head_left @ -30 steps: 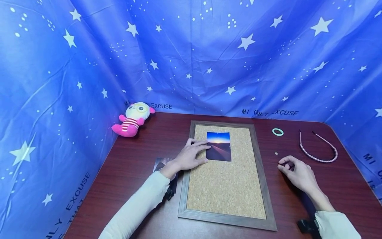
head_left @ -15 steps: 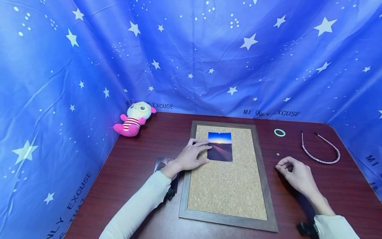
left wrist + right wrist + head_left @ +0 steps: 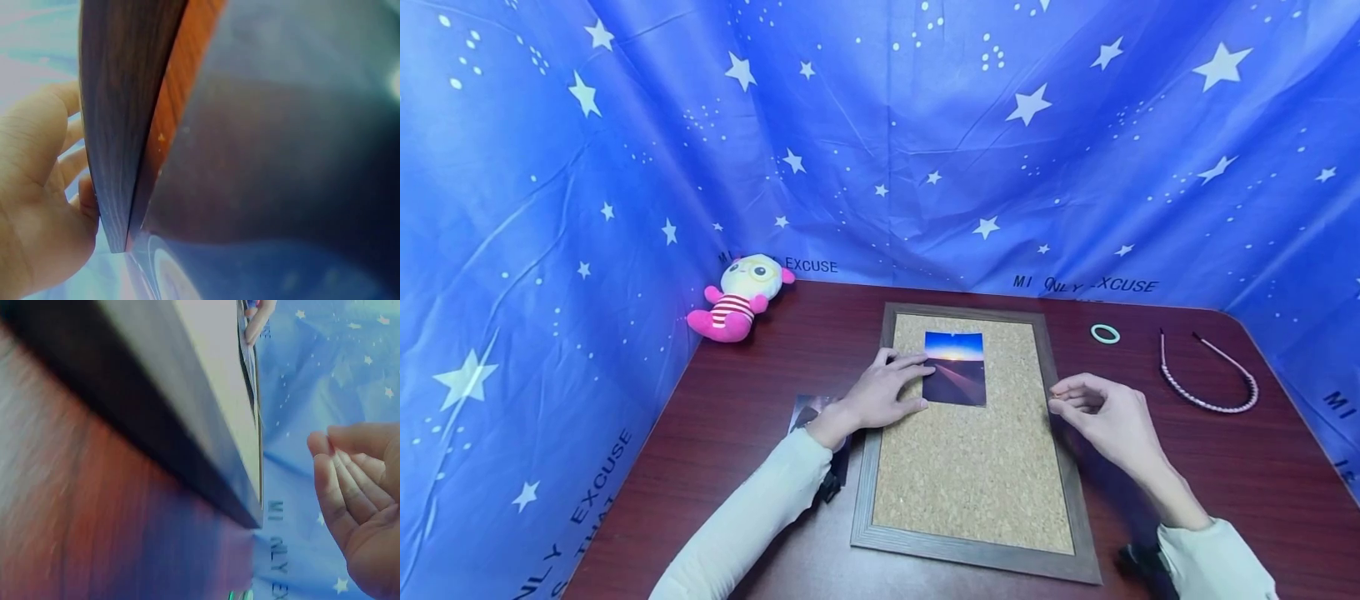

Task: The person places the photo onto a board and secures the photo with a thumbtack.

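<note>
Corkboard (image 3: 972, 475) now has right hand (image 3: 1108, 418) at its right edge, fingertips together, contents unclear; left hand (image 3: 880, 395) remains spread on photo (image 3: 957, 375).

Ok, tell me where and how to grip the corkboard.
Likely best by the wood-grain frame, coming from left and right onto its long sides: the corkboard lies flat, and those sides run straight, with visible thickness to grip.

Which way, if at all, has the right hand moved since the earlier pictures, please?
Yes: in the head view, the right hand has moved left, closer to the corkboard.
</note>
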`<state>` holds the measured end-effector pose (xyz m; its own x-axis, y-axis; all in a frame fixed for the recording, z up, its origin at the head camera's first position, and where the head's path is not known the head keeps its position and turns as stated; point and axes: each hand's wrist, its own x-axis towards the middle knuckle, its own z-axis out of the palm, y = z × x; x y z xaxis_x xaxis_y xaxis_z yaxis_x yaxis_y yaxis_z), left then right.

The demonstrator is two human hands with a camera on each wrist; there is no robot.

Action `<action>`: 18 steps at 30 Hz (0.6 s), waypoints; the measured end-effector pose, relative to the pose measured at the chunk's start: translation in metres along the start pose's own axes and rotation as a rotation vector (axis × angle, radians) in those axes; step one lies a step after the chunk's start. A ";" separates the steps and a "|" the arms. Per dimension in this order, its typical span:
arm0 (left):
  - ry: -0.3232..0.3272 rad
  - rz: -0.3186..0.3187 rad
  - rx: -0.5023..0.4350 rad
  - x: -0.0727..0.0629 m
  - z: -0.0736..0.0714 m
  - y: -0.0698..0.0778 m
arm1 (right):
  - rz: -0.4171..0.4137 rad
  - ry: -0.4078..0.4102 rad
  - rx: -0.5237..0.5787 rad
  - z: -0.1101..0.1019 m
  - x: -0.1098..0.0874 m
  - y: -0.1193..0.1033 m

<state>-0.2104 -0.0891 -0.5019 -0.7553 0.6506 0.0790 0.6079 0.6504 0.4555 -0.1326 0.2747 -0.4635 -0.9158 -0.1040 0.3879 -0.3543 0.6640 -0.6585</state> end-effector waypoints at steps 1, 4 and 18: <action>0.002 0.004 0.001 0.000 0.000 0.000 | 0.001 -0.001 0.002 0.002 0.002 -0.002; 0.004 0.012 0.002 0.001 0.001 -0.001 | -0.027 0.004 -0.027 0.008 0.007 -0.007; -0.025 -0.003 0.005 0.000 -0.004 0.002 | -0.043 0.089 0.022 0.037 0.042 -0.016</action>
<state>-0.2102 -0.0892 -0.4969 -0.7506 0.6584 0.0558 0.6072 0.6540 0.4512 -0.1723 0.2317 -0.4606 -0.8796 -0.0653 0.4712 -0.3980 0.6438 -0.6536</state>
